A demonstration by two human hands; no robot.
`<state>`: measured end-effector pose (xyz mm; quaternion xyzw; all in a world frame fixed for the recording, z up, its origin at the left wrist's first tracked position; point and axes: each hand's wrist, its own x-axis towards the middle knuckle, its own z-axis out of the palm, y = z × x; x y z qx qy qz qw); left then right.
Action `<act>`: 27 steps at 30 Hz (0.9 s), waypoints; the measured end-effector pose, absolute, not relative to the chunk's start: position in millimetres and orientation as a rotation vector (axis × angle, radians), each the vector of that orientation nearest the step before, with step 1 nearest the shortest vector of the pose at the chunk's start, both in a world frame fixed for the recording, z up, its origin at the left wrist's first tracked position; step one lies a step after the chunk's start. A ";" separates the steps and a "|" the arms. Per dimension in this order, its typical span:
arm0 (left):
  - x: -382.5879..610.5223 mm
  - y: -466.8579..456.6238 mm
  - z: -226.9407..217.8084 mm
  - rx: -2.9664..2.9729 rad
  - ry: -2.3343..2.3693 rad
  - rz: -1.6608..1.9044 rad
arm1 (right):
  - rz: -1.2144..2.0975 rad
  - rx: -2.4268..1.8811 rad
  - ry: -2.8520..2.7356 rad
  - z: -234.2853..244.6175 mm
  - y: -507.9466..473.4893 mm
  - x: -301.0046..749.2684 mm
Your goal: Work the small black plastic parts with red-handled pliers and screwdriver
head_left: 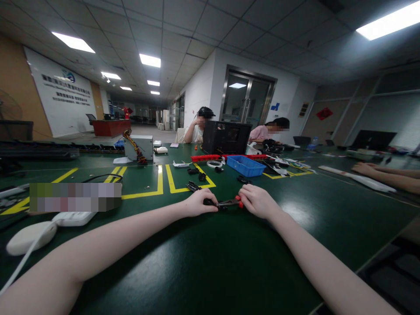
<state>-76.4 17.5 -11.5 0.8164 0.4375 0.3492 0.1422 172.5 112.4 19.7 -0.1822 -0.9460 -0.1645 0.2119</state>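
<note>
Both my arms stretch out over a dark green table [210,262]. My left hand [198,203] is closed on a small black part that I cannot name, at about the table's middle. My right hand [257,201] is closed round the red handles of a pair of pliers [229,203]. The pliers' dark jaws point left and meet the black part in my left hand. Several small black parts [193,187] lie just beyond my hands, near yellow tape lines.
A blue bin [245,165], red trays [206,158] and a black computer case [226,137] stand farther back, where two people sit. Another person's forearms [387,175] rest at the right. A power supply with wires [138,148] stands back left; white devices [31,236] lie at the near left.
</note>
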 end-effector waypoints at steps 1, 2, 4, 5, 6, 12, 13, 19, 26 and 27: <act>-76.3 17.7 -11.7 2.355 1.264 1.006 | -0.452 -0.513 -2.627 19.8 112.4 172.9; -76.3 17.9 -12.0 2.355 1.267 1.002 | -0.445 -0.521 -2.624 20.0 112.4 173.1; -76.1 18.6 -12.5 2.356 1.273 0.993 | -0.424 -0.531 -2.616 20.4 111.6 173.3; -76.1 18.8 -12.7 2.356 1.272 0.990 | -0.412 -0.532 -2.611 20.7 111.0 173.2; -76.1 19.0 -12.8 2.358 1.271 0.989 | -0.402 -0.531 -2.608 21.0 110.2 173.0; -76.6 17.4 -10.6 2.362 1.266 0.977 | -0.436 -0.520 -2.592 22.8 104.3 170.7; -76.8 17.0 -10.2 2.360 1.267 0.972 | -0.443 -0.519 -2.589 22.8 103.8 170.4; -76.6 16.9 -10.2 2.349 1.273 0.979 | -0.425 -0.525 -2.585 21.9 104.7 170.6; -75.5 16.1 -10.2 2.350 1.270 0.985 | -0.386 -0.535 -2.594 24.5 104.8 173.3; -75.5 15.9 -10.2 2.349 1.273 0.983 | -0.385 -0.533 -2.592 24.8 104.9 173.5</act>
